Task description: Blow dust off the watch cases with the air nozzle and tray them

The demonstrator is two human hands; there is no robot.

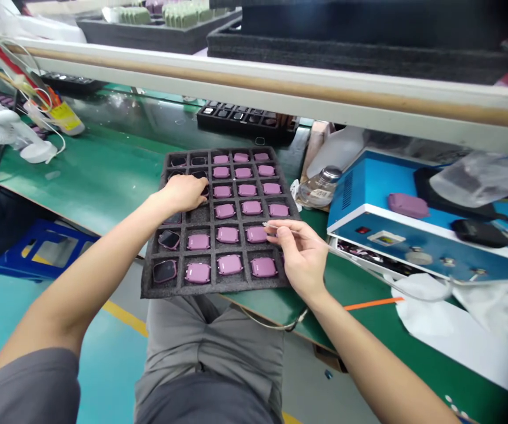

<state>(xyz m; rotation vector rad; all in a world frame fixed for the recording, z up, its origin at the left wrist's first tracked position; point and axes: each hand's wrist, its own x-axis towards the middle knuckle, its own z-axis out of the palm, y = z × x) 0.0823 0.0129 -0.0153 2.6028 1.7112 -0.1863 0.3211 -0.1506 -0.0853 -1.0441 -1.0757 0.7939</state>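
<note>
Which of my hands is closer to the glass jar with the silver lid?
Right. Your right hand is in front of the glass jar; your left hand is well to its left, over the foam tray.

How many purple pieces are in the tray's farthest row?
3: the middle piece, the piece right of it, and the right-end piece, in neighbouring compartments of the tray. None there seems hidden.

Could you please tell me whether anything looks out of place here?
Yes: one purple case lies loose on the blue machine, whereas others of that colour sit in compartments of the tray. The tray's near-left corner also juts past the bench.
</note>
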